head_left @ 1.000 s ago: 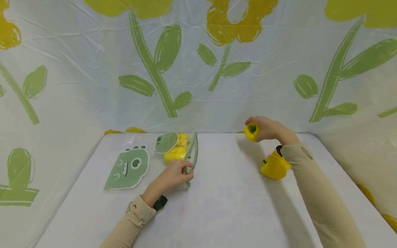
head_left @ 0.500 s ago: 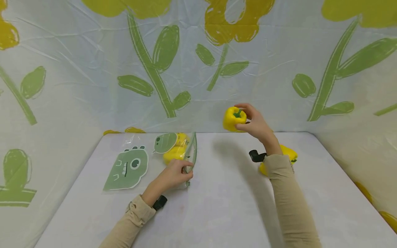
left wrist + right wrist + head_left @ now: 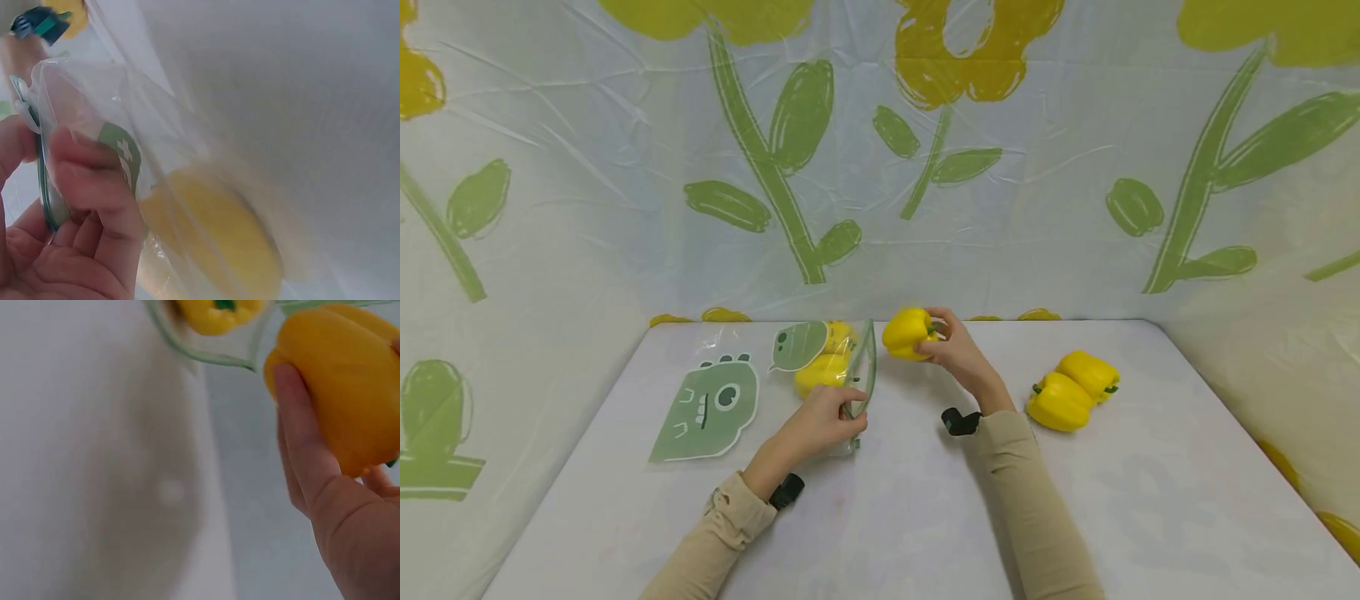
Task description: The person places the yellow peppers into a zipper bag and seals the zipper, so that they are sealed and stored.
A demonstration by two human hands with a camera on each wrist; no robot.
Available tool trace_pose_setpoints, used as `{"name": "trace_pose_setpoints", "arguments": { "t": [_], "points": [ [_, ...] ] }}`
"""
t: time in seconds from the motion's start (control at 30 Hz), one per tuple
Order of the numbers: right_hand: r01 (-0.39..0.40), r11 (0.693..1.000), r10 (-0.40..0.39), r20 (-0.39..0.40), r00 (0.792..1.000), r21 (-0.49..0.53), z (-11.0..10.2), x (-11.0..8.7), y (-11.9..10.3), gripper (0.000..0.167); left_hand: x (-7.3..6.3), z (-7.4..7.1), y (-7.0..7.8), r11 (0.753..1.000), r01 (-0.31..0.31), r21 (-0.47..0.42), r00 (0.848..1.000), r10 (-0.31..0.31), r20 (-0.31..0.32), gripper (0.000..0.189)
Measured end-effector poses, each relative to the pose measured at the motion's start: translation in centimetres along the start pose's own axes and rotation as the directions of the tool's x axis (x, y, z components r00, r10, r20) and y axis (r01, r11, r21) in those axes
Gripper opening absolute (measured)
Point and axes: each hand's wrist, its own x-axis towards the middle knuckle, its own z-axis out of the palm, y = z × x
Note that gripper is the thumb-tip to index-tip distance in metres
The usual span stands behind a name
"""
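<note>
In the head view my left hand (image 3: 820, 423) pinches the green-edged opening of a clear zip bag (image 3: 706, 412) printed with a green monster. Inside the bag lie yellow bell peppers (image 3: 822, 373), partly covered by the print. My right hand (image 3: 958, 354) grips another yellow bell pepper (image 3: 904, 333) by its stem end, just right of the bag's mouth. The right wrist view shows this held pepper (image 3: 344, 381) close by the bag's green rim (image 3: 219, 359). In the left wrist view, fingers (image 3: 100, 187) hold the bag's edge, with a pepper (image 3: 212, 231) behind the film.
Two more yellow bell peppers (image 3: 1060, 402) lie side by side on the right of the white table (image 3: 880, 517). A flower-printed sheet (image 3: 1045, 200) hangs behind the table and down both sides.
My right hand has carried a bell pepper left from near the other two, up and then down to the bag's mouth. The left hand has kept its hold on the bag.
</note>
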Motion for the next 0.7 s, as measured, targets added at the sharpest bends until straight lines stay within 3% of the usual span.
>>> {"name": "trace_pose_setpoints", "arguments": {
  "t": [0.17,0.37,0.5,0.7],
  "points": [
    [-0.111,0.993,0.113,0.073,0.991,-0.03,1.3,1.1,2.6,0.07,0.0,-0.1,0.2,1.0,0.003,0.024,1.0,-0.003,0.0,0.032],
    [-0.17,0.985,0.172,0.162,0.972,-0.02,2.3,2.1,4.1,0.067,-0.1,-0.1,0.1,0.999,-0.013,0.051,1.0,0.012,0.013,0.033],
    [-0.166,0.979,0.188,0.212,0.959,-0.119,2.7,2.3,4.2,0.069,-0.1,-0.2,0.1,0.999,-0.018,0.045,0.999,0.016,0.033,0.035],
    [-0.096,0.966,0.162,0.273,0.948,-0.24,3.3,2.5,4.1,0.07,0.0,-0.4,-0.1,0.999,-0.03,0.039,0.997,0.028,0.066,0.035]
  ]
}}
